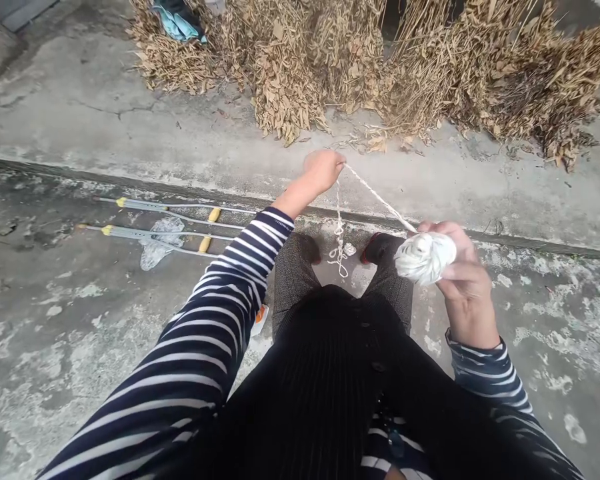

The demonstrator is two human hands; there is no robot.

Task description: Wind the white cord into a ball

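A ball of white yarn (425, 259) is gripped in my right hand (467, 273), out in front of my right thigh. From it a twisted white strand (377, 195) runs taut up and leftward to my left hand (324, 168), whose fingers are pinched shut on it. Below the left hand a loose length of the same yarn (339, 230) hangs down, kinked and looped. Its lower end lies between my feet, beside a small white clump (349, 249). Part of the right hand's fingers is hidden behind the ball.
Two crutches (180, 213) with yellow grips lie on the ground to the left, with a clear plastic bag (163, 243) by them. A low concrete step (205, 153) crosses ahead. Dried plant bundles (290, 80) and a blue cloth (177, 23) lie on it.
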